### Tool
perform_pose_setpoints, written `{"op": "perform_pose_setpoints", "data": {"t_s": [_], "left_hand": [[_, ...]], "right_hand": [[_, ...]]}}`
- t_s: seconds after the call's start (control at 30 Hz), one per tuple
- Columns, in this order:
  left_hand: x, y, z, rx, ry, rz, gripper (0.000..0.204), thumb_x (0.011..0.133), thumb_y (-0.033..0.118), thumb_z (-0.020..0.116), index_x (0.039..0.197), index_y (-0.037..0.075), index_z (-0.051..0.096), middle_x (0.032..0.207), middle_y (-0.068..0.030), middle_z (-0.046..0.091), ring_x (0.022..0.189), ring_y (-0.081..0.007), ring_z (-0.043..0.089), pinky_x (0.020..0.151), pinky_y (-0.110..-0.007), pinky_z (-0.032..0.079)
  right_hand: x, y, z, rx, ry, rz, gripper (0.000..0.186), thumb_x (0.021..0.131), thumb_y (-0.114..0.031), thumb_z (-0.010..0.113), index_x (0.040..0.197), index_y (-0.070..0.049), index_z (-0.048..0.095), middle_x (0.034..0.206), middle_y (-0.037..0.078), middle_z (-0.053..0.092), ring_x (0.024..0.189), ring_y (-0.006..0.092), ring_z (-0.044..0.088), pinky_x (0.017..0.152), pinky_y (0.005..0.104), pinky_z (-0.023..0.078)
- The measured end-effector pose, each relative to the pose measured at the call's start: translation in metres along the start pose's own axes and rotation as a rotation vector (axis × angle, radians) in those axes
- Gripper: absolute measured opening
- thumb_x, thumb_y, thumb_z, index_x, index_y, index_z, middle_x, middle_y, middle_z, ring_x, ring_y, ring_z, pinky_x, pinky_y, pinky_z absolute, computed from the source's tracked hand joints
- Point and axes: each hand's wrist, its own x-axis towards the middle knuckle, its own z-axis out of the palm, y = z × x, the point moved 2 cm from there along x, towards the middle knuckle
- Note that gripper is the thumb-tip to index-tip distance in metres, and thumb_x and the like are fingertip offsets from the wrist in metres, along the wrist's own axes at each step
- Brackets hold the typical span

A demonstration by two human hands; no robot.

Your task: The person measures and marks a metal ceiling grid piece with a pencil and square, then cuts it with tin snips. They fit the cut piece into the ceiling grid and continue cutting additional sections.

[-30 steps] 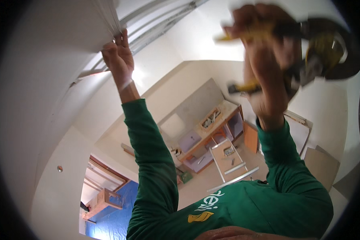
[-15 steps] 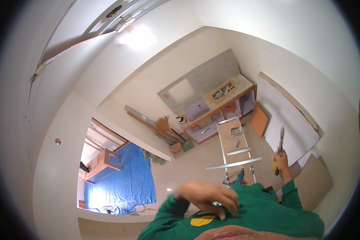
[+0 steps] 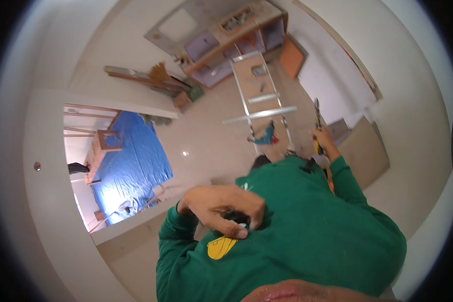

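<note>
My right hand [image 3: 327,143] grips a pair of snips [image 3: 317,115] by the yellow-and-black handles, blades pointing away from me. It is held out at the right, above the floor. In front of my green shirt [image 3: 297,216], my left hand [image 3: 214,207] is bent with the thumb and fingers curled toward each other near a yellow print. Something small and pale shows by its fingertips, but I cannot make out what it is. A teal drill [image 3: 265,135] with a red part rests on an aluminium ladder [image 3: 243,98] below me. Across the ladder lies a metal strip [image 3: 259,116].
A counter with a sink [image 3: 201,46] and open cabinets stands at the far side. A grey-brown board [image 3: 365,151] leans at the right, beyond it an orange panel [image 3: 291,56]. At left, a blue tarp [image 3: 131,156] covers the floor around a wooden bench [image 3: 99,148]. Planks [image 3: 141,78] lean along the wall.
My view has tilted down, so the room sits higher and farther left in the picture. My left hand's fingers are more curled at my chest. The snips stay in my right hand.
</note>
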Motion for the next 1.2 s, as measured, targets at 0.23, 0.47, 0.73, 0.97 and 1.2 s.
{"op": "perform_pose_setpoints", "data": {"t_s": [0.23,0.47,0.73,0.97,1.2], "left_hand": [[0.025,-0.032,0.018,-0.055,0.227,0.064,0.030,0.104,0.025,0.067,0.111,-0.003,0.068,0.106,-0.0154,0.067,0.099,-0.0324,0.065,0.088,-0.042,0.052],[-0.067,-0.081,0.004,-0.302,0.555,0.308,0.029,0.104,0.024,0.066,0.096,-0.003,0.073,0.086,-0.0131,0.066,0.079,-0.0258,0.061,0.073,-0.036,0.047],[-0.146,-0.287,0.007,-0.222,1.461,-0.623,0.048,0.100,0.043,0.073,0.125,0.002,0.071,0.091,-0.0103,0.069,0.089,-0.0219,0.064,0.079,-0.036,0.050],[-0.216,-0.420,0.078,0.227,0.958,-1.305,0.056,0.100,0.045,0.071,0.137,0.004,0.066,0.110,-0.0252,0.074,0.104,-0.0404,0.072,0.092,-0.049,0.055],[-0.240,-0.434,0.031,0.140,1.095,-1.138,0.056,0.099,0.043,0.072,0.137,0.003,0.066,0.112,-0.0268,0.074,0.105,-0.0424,0.072,0.094,-0.051,0.055]], "right_hand": [[-0.014,0.051,-0.020,-0.010,-0.110,0.245,0.024,0.091,-0.021,0.080,0.097,-0.005,0.064,0.089,0.006,0.067,0.074,0.0151,0.063,0.059,0.0342,0.054],[-0.003,0.106,-0.060,-0.190,-0.120,0.324,0.019,0.092,-0.019,0.076,0.088,-0.002,0.067,0.075,0.008,0.064,0.066,0.0189,0.061,0.063,0.0358,0.052],[-0.022,0.104,-0.103,-0.322,-0.083,0.601,0.021,0.094,-0.020,0.075,0.101,-0.003,0.065,0.085,0.006,0.061,0.072,0.0166,0.061,0.064,0.0335,0.054],[-0.039,0.090,-0.108,-0.337,-0.013,0.735,0.035,0.093,-0.025,0.077,0.112,0.002,0.067,0.098,0.011,0.064,0.080,0.0202,0.061,0.074,0.0373,0.055],[-0.030,0.039,-0.049,-0.363,-0.094,0.578,0.039,0.092,-0.029,0.079,0.112,0.003,0.067,0.099,0.012,0.066,0.081,0.0213,0.062,0.073,0.0382,0.055]]}}
